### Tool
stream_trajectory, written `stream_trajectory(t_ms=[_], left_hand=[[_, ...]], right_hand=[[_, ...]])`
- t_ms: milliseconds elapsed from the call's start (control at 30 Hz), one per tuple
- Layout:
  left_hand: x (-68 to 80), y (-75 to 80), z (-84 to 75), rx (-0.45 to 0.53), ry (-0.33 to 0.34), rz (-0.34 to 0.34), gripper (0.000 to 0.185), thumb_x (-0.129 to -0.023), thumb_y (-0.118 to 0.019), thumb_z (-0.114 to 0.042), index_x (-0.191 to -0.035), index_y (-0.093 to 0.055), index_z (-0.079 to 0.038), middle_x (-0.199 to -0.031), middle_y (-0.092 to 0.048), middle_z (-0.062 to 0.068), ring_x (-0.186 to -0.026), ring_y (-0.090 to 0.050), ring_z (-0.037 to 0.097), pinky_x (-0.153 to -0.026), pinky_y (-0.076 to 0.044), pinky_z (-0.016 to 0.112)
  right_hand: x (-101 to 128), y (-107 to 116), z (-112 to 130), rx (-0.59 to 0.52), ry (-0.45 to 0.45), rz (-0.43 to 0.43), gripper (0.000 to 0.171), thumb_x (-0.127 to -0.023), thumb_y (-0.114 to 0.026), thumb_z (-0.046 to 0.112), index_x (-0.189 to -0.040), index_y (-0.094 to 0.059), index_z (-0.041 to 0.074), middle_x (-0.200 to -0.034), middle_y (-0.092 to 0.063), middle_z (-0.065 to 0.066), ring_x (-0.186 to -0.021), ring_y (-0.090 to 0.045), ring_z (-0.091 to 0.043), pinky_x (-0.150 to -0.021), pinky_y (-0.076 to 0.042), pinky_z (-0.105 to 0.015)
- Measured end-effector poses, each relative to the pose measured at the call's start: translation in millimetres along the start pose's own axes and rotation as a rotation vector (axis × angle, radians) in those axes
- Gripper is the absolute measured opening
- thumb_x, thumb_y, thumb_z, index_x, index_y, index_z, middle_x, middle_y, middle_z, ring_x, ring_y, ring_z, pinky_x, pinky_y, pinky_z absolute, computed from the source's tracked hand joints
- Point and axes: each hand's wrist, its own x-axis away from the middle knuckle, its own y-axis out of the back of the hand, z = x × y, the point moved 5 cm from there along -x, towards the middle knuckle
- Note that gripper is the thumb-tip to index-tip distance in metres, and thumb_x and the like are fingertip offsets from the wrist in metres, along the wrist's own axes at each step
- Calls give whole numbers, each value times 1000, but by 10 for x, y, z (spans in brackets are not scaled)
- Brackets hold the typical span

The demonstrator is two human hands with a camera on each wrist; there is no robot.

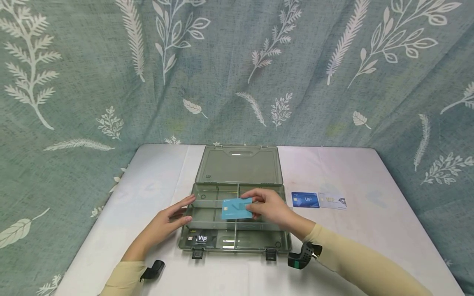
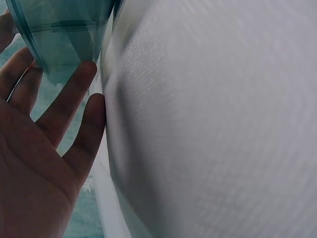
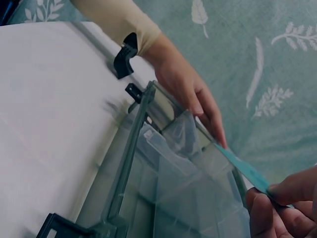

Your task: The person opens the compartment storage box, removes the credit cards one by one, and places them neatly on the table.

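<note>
In the head view a clear grey-green compartment box [image 1: 237,224] lies with its lid [image 1: 238,166] folded back. My right hand [image 1: 272,207] pinches a light blue card [image 1: 236,209] by its right end, over the middle of the box. The right wrist view shows that card [image 3: 245,171] edge-on between thumb and fingers. At the box's left side, my left hand [image 1: 168,220] rests its fingertips and thumb on the wall, fingers extended; the left wrist view shows these fingers [image 2: 69,104] spread against the box. A black Vip card [image 1: 201,238] lies in the front left compartment.
Right of the box, a dark blue VIP card [image 1: 305,200] and a white and silver VIP card [image 1: 332,201] lie side by side on the white table [image 1: 374,246]. Two black latches [image 1: 197,253] jut from the box's front edge. A patterned cloth [image 1: 222,74] hangs behind the table.
</note>
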Motion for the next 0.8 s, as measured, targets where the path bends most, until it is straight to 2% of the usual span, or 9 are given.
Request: stream_trajectory(t_ms=[167, 300, 433, 667, 800], left_hand=[[-5, -9, 2, -13, -8, 0, 59, -101, -67, -25, -154, -46, -14, -163, -37, 2, -131, -56, 35, -109, -46, 52], [-3, -10, -3, -13, -11, 1, 59, -101, -67, -25, -154, -46, -14, -163, -37, 2, -131, -56, 36, -109, -46, 52], [-2, -2, -3, -12, 0, 1, 59, -101, -67, -27, -155, -46, -16, -163, -36, 0, -131, -56, 35, -109, -46, 52], [0, 3, -7, -9, 11, 0, 59, -100, -67, -28, -155, -46, -17, -163, -37, 0, -131, -57, 34, -109, -46, 52], [5, 5, -14, -4, 11, 3, 59, -100, -67, -28, -155, -46, -17, -163, -37, 0, -131, -56, 34, -109, -46, 53]], right_hand=[[58, 74, -7, 17, 7, -3, 34, -97, -68, 4, -130, -66, 1, -93, -66, -11, -71, -65, -20, -75, -61, -55], [91, 141, -48, 28, 9, -7, 33, -97, -68, 5, -130, -66, 2, -93, -66, -11, -72, -65, -21, -73, -62, -51], [118, 201, -86, 16, 10, -5, 33, -97, -68, 5, -130, -66, 3, -89, -66, -13, -73, -65, -25, -73, -61, -54], [214, 289, -121, 36, 0, -5, 33, -98, -68, 7, -130, -65, 2, -86, -66, -12, -72, -63, -22, -68, -61, -41], [279, 347, -144, 43, -14, -11, 34, -98, -68, 9, -131, -64, 3, -88, -66, -11, -73, -63, -23, -70, -61, -40]])
